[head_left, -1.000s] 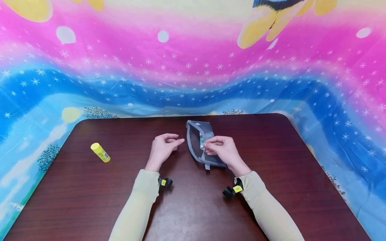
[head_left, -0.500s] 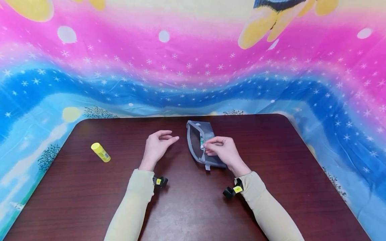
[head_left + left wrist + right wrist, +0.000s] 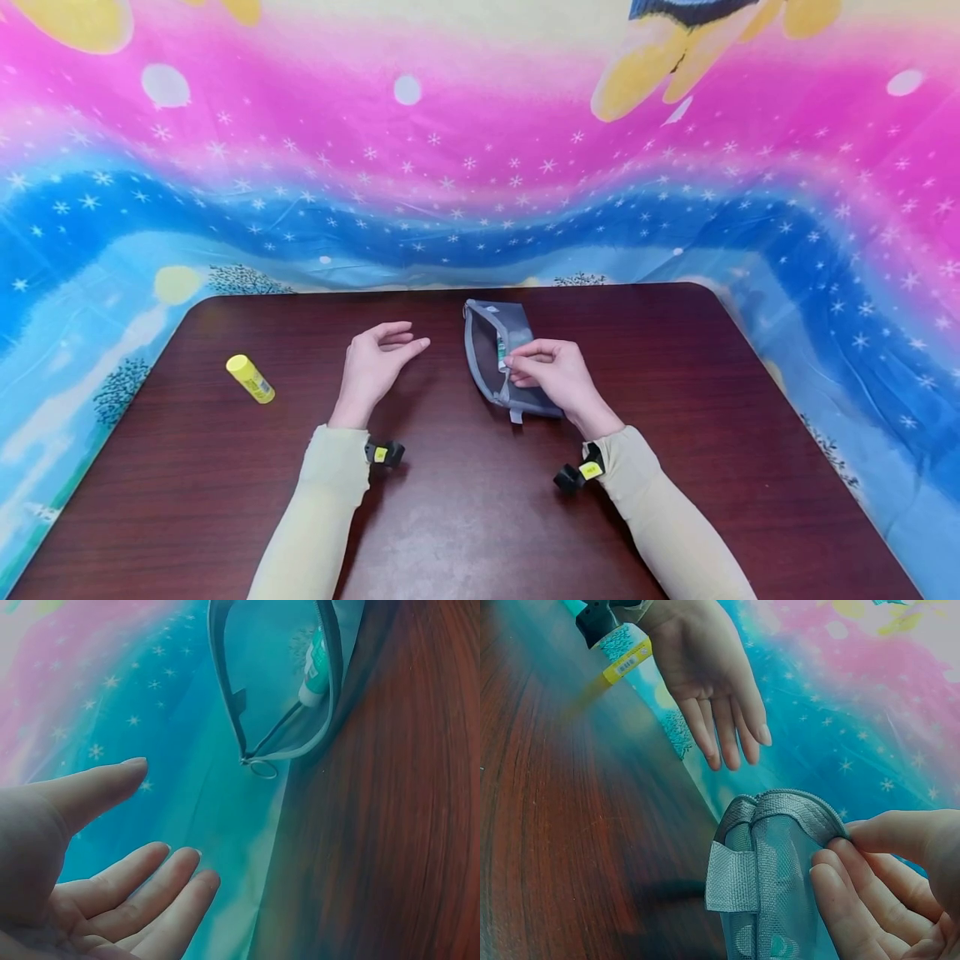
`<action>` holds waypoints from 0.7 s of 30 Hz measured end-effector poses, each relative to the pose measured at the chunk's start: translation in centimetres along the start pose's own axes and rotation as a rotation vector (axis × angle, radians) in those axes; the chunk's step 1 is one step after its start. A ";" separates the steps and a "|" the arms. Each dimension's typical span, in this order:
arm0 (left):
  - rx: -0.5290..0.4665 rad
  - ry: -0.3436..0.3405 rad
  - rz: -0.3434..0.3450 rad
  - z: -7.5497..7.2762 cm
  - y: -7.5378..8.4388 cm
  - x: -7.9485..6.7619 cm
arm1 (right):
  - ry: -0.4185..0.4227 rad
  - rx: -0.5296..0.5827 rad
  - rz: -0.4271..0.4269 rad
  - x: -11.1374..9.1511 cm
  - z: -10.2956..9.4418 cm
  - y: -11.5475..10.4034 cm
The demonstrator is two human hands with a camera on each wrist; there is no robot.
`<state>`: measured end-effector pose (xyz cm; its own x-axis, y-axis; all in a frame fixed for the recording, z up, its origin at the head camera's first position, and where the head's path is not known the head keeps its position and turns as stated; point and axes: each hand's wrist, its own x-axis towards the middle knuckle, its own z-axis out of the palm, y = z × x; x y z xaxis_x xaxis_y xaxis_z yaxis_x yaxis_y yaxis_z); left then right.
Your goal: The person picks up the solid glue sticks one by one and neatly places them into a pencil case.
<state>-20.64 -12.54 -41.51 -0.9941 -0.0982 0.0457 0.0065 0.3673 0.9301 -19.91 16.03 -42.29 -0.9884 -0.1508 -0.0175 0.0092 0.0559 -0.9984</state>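
The head view is bright and fairly crisp, with pale glare on the glossy wooden tabletop [image 3: 480, 533] and soft shadows beside the sleeves [image 3: 318, 496], while both wrist views look dimmer, teal-tinted and softer, the backdrop [image 3: 135, 682] paling hazily cornerward.

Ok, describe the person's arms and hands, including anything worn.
Both arms wear plain, pale cream long sleeves. Each wrist carries a small black device with a yellow label, its print too small to read. The left hand and right hand show no gloves or rings.
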 end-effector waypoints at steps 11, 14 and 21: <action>-0.022 0.054 0.024 -1.6 0.3 -0.4 | -0.001 -0.010 0.004 0.0 0.0 0.1; -0.016 0.074 0.029 -2.3 0.4 -0.6 | 0.003 -0.013 0.013 0.0 0.0 0.0; -0.032 0.159 0.067 -4.5 0.9 -0.9 | 0.006 -0.017 0.016 0.0 0.0 -0.1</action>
<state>-19.24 -16.28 -39.05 -0.9617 -0.2207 0.1624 0.0778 0.3483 0.9342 -19.88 16.03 -42.16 -0.9890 -0.1443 -0.0329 0.0222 0.0753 -0.9969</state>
